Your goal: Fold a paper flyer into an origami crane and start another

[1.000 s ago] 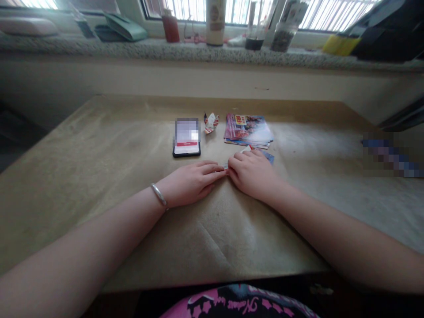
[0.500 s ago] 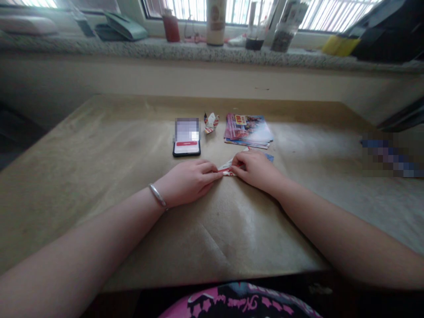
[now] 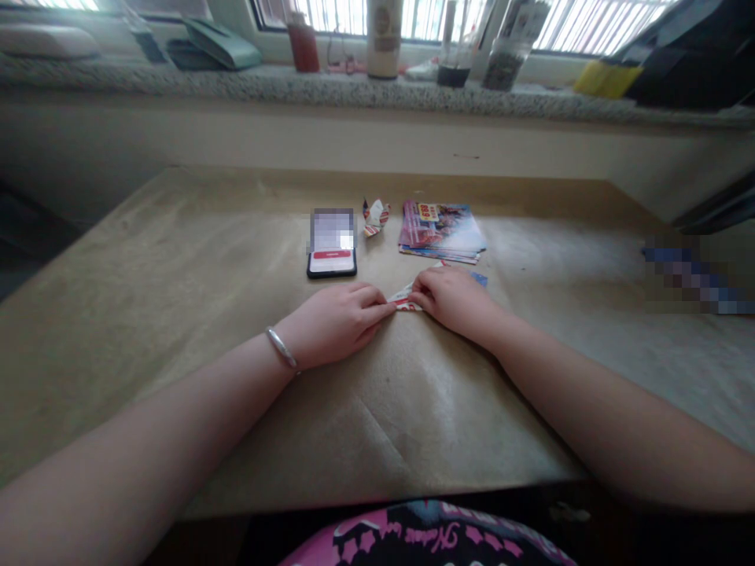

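Observation:
A folded piece of printed paper [image 3: 406,302], white with red and blue print, lies on the table between my hands. My left hand [image 3: 345,318], with a silver bangle at its wrist, rests on the table, and its fingertips press on the paper's left tip. My right hand [image 3: 451,303] has its thumb and bent fingers closed on the paper's middle, hiding much of it. A blue corner shows beyond the right knuckles. Just behind stand a phone [image 3: 332,266], lying flat with its screen lit, and a small folded paper figure [image 3: 376,218].
A stack of colourful printed leaflets [image 3: 445,228] lies behind my right hand. The brown-covered table [image 3: 206,259] meets a wall below a granite sill [image 3: 330,90]. Several bottles, a red one [image 3: 303,47] among them, stand there. A blurred bluish item [image 3: 696,279] is at the right.
My right thumb and fingers have shifted slightly on the paper, showing a little more of its red print. My left hand stays in place.

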{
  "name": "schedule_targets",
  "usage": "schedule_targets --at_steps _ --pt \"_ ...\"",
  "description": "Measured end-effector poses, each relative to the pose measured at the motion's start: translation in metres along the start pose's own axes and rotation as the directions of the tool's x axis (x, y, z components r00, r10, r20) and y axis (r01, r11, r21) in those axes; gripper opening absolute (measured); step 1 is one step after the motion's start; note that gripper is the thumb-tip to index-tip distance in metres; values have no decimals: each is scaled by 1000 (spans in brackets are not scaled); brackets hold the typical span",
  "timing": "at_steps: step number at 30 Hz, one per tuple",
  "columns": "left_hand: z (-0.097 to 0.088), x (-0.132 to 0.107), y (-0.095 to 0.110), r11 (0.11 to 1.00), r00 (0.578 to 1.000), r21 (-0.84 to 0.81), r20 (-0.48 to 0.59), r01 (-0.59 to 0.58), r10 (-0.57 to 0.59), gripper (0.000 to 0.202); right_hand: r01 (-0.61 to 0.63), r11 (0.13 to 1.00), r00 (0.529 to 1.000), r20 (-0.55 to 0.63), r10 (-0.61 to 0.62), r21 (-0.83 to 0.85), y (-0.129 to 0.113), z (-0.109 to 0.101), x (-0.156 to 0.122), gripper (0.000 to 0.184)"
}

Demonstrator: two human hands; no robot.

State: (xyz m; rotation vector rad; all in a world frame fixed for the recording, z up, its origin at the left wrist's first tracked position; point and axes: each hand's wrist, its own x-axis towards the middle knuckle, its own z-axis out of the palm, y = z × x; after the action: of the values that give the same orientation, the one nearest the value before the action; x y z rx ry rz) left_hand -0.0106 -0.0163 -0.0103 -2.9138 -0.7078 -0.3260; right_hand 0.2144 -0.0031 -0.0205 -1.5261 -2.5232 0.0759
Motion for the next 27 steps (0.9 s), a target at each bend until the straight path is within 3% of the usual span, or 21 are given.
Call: schedule_targets --at_steps 12,18,27 --pt "-5 3 -2 992 992 87 86 -95 88 34 39 995 999 -10 -40 -95 0 1 1 21" --pt "-2 3 -3 991 992 108 110 -74 62 33 79 974 997 -4 -82 -214 -8 -5 -2 26" --pt "1 2 -6 991 994 90 50 -99 95 34 59 971 997 -39 -69 -233 -23 -5 -7 29"
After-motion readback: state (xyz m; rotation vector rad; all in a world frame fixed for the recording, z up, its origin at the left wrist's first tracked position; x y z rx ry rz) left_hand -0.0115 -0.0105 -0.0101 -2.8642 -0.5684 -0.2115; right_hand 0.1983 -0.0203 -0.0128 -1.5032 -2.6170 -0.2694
